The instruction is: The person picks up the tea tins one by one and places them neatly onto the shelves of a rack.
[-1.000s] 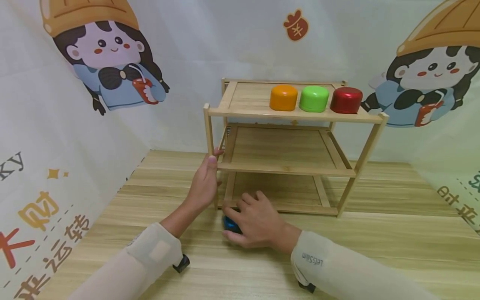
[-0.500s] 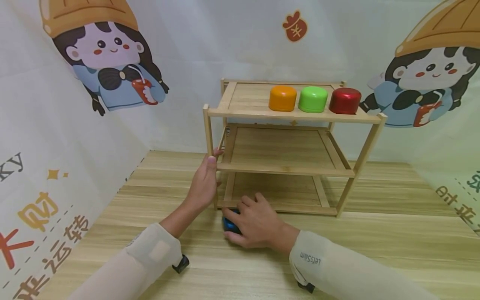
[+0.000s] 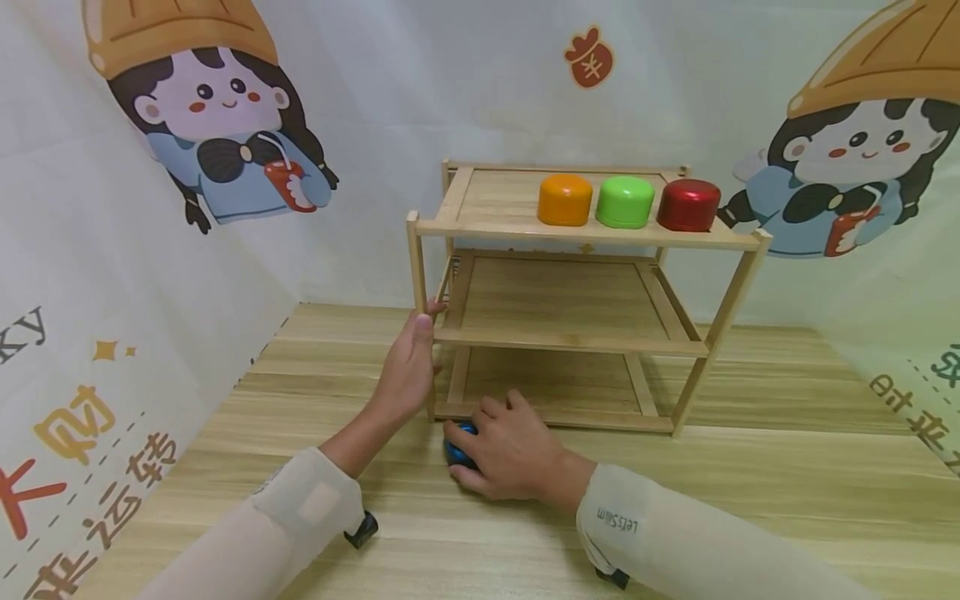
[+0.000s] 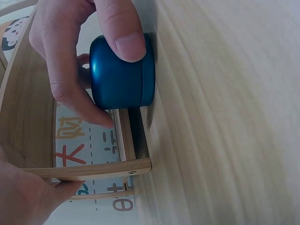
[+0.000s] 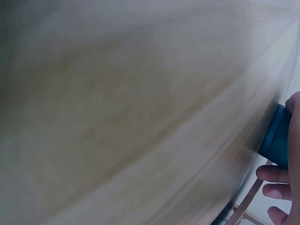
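A small blue round container stands on the wooden table just in front of the lower left corner of a three-tier wooden shelf. My right hand grips it from above, thumb on the near side and fingers on the far side; the left wrist view shows the blue container pinched the same way. It also shows at the edge of the right wrist view, the blue container beside my fingers. My left hand holds the shelf's front left post.
On the top tier stand an orange cup, a green cup and a red cup in a row. The middle and bottom tiers hold nothing. Printed cloth walls close in at left, back and right.
My right hand has edged slightly toward the shelf with the blue container in its grip. The left hand stays on the post.
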Motion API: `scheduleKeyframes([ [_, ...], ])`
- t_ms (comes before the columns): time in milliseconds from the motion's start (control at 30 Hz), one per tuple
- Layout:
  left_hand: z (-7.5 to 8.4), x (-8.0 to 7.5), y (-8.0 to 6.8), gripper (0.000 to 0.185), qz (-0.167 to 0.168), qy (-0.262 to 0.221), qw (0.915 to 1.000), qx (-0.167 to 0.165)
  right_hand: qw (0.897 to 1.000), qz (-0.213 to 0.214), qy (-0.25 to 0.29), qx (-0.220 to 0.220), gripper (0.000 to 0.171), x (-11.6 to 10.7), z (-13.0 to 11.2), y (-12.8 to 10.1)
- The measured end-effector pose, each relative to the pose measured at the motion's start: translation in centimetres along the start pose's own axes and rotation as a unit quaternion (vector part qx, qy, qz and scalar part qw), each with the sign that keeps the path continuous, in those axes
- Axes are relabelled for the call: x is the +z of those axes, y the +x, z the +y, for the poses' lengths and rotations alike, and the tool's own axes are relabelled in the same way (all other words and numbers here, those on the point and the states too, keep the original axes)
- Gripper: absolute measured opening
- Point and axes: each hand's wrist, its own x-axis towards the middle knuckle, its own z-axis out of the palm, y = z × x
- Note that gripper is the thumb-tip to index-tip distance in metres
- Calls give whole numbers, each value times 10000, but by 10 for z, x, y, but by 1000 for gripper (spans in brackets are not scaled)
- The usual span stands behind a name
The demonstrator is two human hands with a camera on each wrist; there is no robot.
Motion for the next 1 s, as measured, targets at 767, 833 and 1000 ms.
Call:
scheduleKeyframes([
  [767,1,0,0,61,-9,-4,10000,13,10000,-32,18,-77,52,-37,8,-14],
  [833,1,0,0,61,-1,19,10000,0,10000,51,11,-70,52,-45,12,-15],
  [1000,3,1,0,61,11,44,10000,-18,9992,400,35,-72,51,-60,21,-14],
])
